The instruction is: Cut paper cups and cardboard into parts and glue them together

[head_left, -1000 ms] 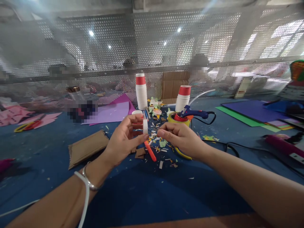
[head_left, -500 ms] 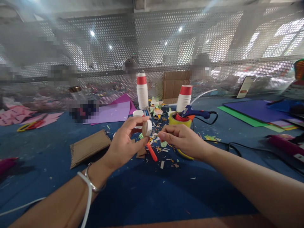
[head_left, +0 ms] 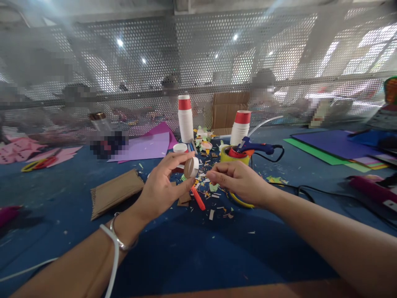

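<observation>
My left hand [head_left: 163, 180] grips a small round disc [head_left: 191, 167] between thumb and fingers. The disc has a white band around its rim and a brownish flat face, and it is held tilted on edge above the table. Just right of it, my right hand [head_left: 237, 180] is closed in a pinch, its fingertips close to the disc but apart from it. Whatever the pinch holds, if anything, is too small to make out. Below the hands lie an orange stick-like tool [head_left: 197, 198] and many paper scraps [head_left: 214, 187].
A blue glue gun [head_left: 254, 145] rests on a yellow roll [head_left: 234, 156] behind my right hand. Two stacks of paper cups [head_left: 185, 122] stand farther back. Folded cardboard [head_left: 116, 192] lies left, purple paper [head_left: 144, 147] beyond it. A black cable [head_left: 307, 191] crosses the right side.
The disc has turned slightly in my left hand, so its brownish face shows a little more. My right hand is almost unmoved.
</observation>
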Available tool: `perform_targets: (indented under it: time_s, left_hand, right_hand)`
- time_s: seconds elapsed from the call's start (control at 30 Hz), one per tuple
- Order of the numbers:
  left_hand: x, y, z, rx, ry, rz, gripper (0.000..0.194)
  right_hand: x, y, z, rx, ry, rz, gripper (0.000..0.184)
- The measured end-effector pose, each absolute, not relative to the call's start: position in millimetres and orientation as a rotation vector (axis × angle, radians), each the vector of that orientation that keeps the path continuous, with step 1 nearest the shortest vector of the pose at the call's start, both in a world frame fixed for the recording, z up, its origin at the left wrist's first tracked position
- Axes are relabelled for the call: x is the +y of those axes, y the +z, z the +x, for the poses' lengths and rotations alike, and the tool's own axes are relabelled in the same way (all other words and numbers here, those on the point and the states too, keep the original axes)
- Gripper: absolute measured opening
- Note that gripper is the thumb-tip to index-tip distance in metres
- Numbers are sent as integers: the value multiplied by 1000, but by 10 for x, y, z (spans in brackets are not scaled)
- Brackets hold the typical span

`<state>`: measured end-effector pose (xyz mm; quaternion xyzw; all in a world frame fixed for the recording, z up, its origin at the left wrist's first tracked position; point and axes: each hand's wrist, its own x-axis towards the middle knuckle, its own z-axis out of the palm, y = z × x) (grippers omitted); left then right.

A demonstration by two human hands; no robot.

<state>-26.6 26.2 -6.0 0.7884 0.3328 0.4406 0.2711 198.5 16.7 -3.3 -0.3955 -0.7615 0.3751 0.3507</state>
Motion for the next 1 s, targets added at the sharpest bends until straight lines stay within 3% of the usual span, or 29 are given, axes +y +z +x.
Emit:
perform_targets:
  time_s: [1.0]
  left_hand:
    - [254, -7, -226, 836, 1031, 1849, 53]
  right_hand:
    - [173, -14, 2003, -1973, 1010, -1002, 42]
